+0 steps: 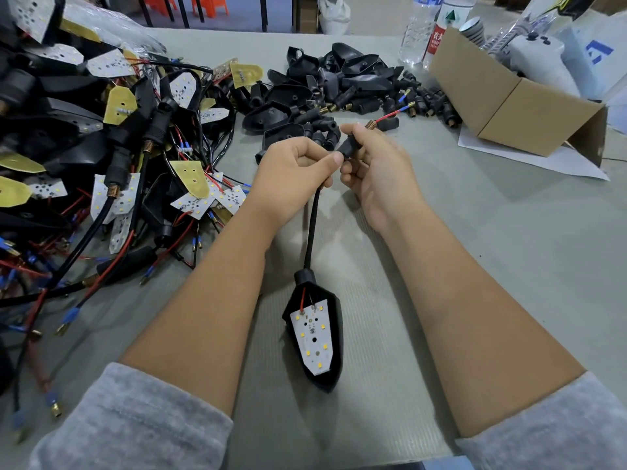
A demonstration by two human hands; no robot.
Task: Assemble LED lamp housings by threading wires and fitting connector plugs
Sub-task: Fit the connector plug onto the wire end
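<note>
1. From your head camera, your left hand [298,161] is curling its fingers round the upper end of the black cable [312,228], with the thumb lying along the top; that grip is closed tight on the cable.
2. Your right hand [373,167] is pinching a black connector plug [349,145] between thumb and fingers, so its grip is closed on the plug, right next to your left thumb tip.
3. A red wire [386,116] with a small coiled spring [371,124] at its base is sticking out past your right fingers, pointing away from you towards the cardboard box [519,106].
4. The cable is running down from your left hand to the black lamp housing [334,334], which is lying on the grey desk [475,266] between your forearms, open side up.
5. A white LED board [314,337] is sitting inside that housing, with a short red lead at its top end.
6. To your left, a tangled heap of wired housings and boards [112,147] is covering the desk.
7. Beyond your hands, a pile of empty black housings and plugs [339,86] is lying near the box.
8. Two clear water bottles [431,28] are standing at the far edge, just left of the box.
</note>
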